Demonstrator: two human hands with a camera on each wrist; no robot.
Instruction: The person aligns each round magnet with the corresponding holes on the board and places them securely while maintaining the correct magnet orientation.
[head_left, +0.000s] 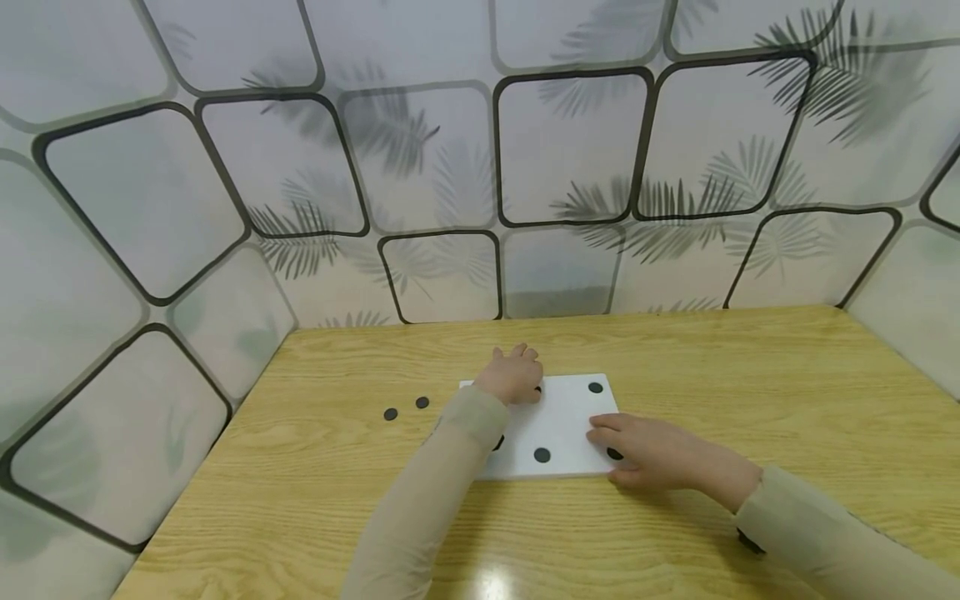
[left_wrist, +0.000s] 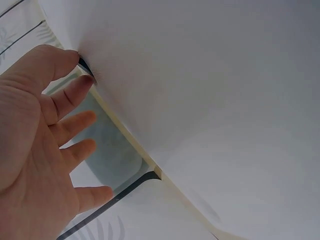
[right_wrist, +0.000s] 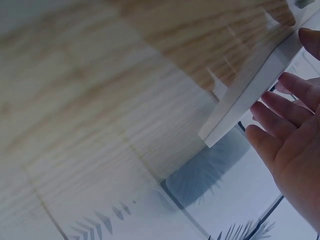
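Observation:
A flat white box (head_left: 567, 429) lies on the wooden table, with several black discs on its top. My left hand (head_left: 513, 377) is over the far left part of the box. Its thumb and index finger pinch a black disc (left_wrist: 86, 65) standing tilted at the white surface; the other fingers are spread. My right hand (head_left: 651, 450) rests on the right end of the box, fingers on top and thumb by the near edge. Part of one disc (head_left: 615, 453) shows beneath it. Another disc (head_left: 498, 443) is partly hidden by the left sleeve.
Two loose black discs (head_left: 391, 413) lie on the table (head_left: 315, 500) left of the box. On the box, one disc (head_left: 596, 387) sits near the far right corner and another disc (head_left: 542, 455) near the front edge. A patterned wall (head_left: 442, 183) stands behind the table.

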